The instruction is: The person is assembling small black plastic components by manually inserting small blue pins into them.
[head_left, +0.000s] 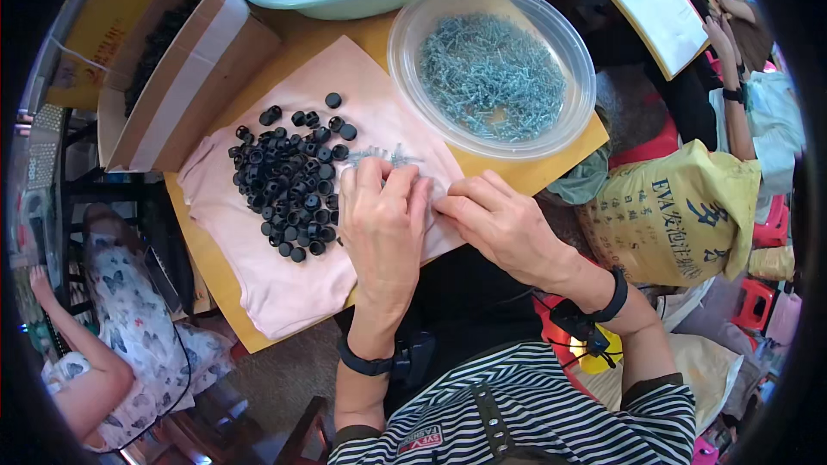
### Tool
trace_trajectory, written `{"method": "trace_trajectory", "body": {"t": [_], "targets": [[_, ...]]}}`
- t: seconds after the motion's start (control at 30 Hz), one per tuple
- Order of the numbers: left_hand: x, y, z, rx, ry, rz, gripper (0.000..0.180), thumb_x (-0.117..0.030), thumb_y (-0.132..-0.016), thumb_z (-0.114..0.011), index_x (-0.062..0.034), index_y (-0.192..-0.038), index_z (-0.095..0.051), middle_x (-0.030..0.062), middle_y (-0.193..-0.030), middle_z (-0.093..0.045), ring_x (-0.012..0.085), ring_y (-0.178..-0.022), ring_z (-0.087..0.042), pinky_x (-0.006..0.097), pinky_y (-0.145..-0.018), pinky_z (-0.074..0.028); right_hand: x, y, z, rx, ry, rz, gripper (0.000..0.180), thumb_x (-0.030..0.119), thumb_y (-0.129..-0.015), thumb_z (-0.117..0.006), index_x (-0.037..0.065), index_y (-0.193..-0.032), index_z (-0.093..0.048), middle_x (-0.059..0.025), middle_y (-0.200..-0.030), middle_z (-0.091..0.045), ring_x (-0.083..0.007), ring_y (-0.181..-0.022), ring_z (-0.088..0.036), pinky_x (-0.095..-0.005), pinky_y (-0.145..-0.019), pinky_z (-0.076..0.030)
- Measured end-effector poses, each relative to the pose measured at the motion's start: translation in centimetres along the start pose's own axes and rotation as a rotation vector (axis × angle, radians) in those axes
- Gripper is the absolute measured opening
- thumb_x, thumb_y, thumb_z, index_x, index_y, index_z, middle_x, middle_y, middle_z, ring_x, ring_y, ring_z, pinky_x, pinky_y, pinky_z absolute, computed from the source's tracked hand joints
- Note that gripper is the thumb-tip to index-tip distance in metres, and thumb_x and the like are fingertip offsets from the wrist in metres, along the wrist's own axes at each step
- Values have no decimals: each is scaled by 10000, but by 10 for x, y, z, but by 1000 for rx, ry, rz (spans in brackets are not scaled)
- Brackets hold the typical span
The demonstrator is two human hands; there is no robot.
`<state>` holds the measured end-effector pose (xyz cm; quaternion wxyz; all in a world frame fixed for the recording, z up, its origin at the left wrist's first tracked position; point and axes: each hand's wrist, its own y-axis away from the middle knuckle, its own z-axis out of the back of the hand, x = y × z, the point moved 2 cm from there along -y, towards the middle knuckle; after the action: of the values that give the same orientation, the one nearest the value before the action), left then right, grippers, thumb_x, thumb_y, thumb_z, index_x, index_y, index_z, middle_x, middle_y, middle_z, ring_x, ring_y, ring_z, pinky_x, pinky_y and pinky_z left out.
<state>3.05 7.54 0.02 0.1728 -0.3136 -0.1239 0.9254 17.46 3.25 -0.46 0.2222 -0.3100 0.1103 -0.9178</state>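
Note:
My left hand [382, 224] rests over the pink cloth [297, 288] with its fingers curled downward, and what they hold, if anything, is hidden. To its right my right hand [508, 228] is closed in a pinch low over the cloth, close to the left fingers; nothing between its fingertips can be made out. Just beyond the left knuckles lie several small silvery screws [396, 157]. A heap of small round black plastic caps [280, 176] spreads on the cloth to the left of my left hand, some lying hollow side up.
A clear round tub [579, 112] of screws stands at the far right of the yellow board [547, 168]. Behind is a pale blue basin [345, 9] of black parts; at left, a cardboard box [185, 77]. A yellow sack [680, 215] stands right; another person's arm [95, 344] shows at left.

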Motion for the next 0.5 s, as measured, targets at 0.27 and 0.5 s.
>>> {"method": "trace_trajectory", "body": {"t": [0.27, 0.5], "targets": [[-6, 0, 1, 29, -45, -38, 140, -83, -709, -715, -55, -831, -651, 78, -835, -529, 256, -817, -524, 367, -713, -435, -3, 0, 1, 24, -22, 9, 243, 41, -750, -579, 17, -991, -558, -88, -905, -518, -257, -842, -549, -331, -694, -509], [-2, 1, 3, -11, 8, 23, 136, -79, -705, -724, -64, -816, -646, 74, -838, -530, 250, -793, -536, 362, -712, -432, -4, 1, -1, 0, -36, 3, 192, 48, -750, -593, 31, -935, -542, -90, -877, -498, -256, -843, -549, -336, -685, -506]]}}
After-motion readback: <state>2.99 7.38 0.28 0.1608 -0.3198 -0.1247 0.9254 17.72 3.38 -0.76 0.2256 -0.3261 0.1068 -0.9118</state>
